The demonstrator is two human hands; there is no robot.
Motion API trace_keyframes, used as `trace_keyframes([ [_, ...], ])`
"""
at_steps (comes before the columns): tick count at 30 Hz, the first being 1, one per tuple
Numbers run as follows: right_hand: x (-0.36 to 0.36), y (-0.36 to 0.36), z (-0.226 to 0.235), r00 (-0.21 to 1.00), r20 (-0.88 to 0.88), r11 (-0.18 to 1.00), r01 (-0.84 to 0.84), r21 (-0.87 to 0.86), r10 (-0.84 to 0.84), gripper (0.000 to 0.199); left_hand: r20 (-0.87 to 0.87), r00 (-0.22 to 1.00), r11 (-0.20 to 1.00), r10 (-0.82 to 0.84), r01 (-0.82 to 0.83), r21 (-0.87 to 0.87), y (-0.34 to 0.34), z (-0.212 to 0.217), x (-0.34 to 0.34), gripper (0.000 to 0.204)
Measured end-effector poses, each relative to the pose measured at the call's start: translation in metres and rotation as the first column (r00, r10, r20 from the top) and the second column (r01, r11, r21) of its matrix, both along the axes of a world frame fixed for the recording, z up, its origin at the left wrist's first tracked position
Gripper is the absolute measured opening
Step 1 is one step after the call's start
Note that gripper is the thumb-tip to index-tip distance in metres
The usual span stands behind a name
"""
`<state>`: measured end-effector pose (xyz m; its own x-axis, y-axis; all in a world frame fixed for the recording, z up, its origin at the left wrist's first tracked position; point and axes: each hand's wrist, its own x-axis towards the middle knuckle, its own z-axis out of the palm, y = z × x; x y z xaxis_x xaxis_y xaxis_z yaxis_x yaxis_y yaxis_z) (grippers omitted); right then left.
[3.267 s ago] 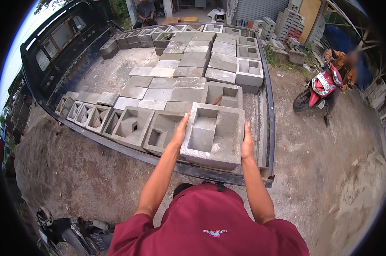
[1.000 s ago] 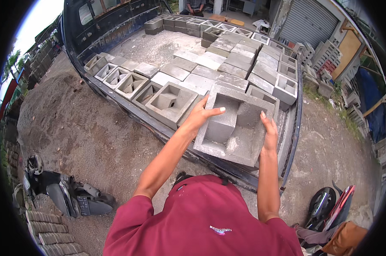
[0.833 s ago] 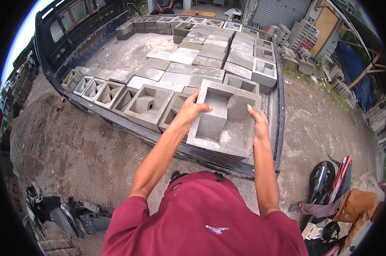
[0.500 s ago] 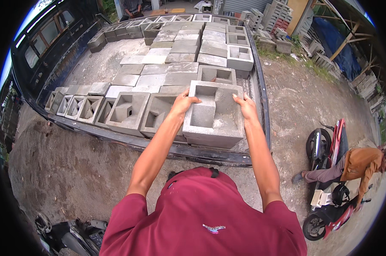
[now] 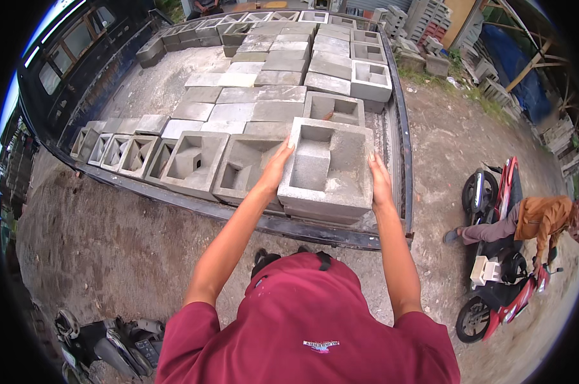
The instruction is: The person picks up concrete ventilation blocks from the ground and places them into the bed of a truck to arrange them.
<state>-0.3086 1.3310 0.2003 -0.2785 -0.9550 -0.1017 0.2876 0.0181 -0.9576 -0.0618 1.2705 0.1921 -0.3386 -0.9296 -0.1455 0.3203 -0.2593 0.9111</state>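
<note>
A grey concrete vent block (image 5: pixel 350 157) with square recesses sits at the near right corner of a truck bed, on top of another block (image 5: pixel 321 214). My left hand (image 5: pixel 277 169) lies along its left side, fingers stretched out. Against the right side rests my right hand (image 5: pixel 381 182), fingers straight and the thumb off the rim. Both palms touch or nearly touch the block; the contact is partly hidden. To its left stand more hollow blocks (image 5: pixel 195 163) in a row, and just behind it is another hollow block (image 5: pixel 334 109).
The dark truck bed's edge (image 5: pixel 270 225) runs between me and the blocks. Flat grey blocks (image 5: pixel 280 77) fill its middle. At right, a person in an orange jacket (image 5: pixel 546 217) is by a red motorcycle (image 5: pixel 510 301). Another motorcycle (image 5: pixel 113 349) stands at lower left.
My thumbs have come off the block's top rim, and my fingers have straightened along its sides. The block now rests squarely on the one below. The person at right has shifted slightly.
</note>
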Motion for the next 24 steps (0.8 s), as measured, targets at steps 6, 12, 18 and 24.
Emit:
trace_keyframes([
  [6,0.000,0.012,-0.038,0.985,0.164,0.998,0.053,-0.026,-0.048,0.057,-0.239,0.966,0.995,-0.098,0.096,-0.024,0.009,-0.008,-0.001,0.066],
  [12,0.011,0.023,-0.018,0.965,0.261,0.998,0.003,-0.056,0.012,0.056,-0.205,0.977,0.998,-0.052,0.060,0.030,0.019,-0.007,-0.004,0.065],
  [18,0.007,0.028,-0.026,0.973,0.213,0.996,0.090,0.009,-0.090,0.070,-0.247,0.969,0.999,-0.009,-0.002,-0.043,0.020,-0.025,0.001,0.065],
  [24,0.008,0.058,-0.063,0.997,0.055,0.998,0.052,-0.017,-0.051,0.080,0.025,0.994,0.950,0.110,-0.098,-0.298,0.052,-0.036,0.003,0.066],
])
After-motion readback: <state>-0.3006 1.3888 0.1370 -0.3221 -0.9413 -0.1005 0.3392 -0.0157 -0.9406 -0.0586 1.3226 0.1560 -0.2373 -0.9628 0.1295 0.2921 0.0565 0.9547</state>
